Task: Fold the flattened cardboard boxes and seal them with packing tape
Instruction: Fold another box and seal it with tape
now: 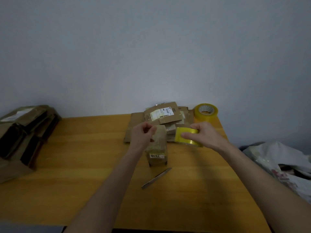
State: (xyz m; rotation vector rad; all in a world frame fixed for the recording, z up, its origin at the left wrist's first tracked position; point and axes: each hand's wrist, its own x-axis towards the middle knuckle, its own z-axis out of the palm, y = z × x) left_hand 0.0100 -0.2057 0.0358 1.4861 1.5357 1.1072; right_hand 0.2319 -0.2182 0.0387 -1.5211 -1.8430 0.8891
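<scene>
Small brown cardboard box (157, 148) runs near-to-far; left hand (141, 135) pinches its far end, right hand (205, 135) grips yellow tape roll (185, 132) just right.

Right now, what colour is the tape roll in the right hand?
Yellow; the tape roll shows best in head view.

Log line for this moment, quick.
step: taping | left hand: holds small box | right hand: grips tape roll | knife: on table

We see a small box (157, 149) upright on the desk (84, 157), flattened cardboard (165, 113) piled behind, a yellow tape roll (186, 136) raised alongside.
</scene>
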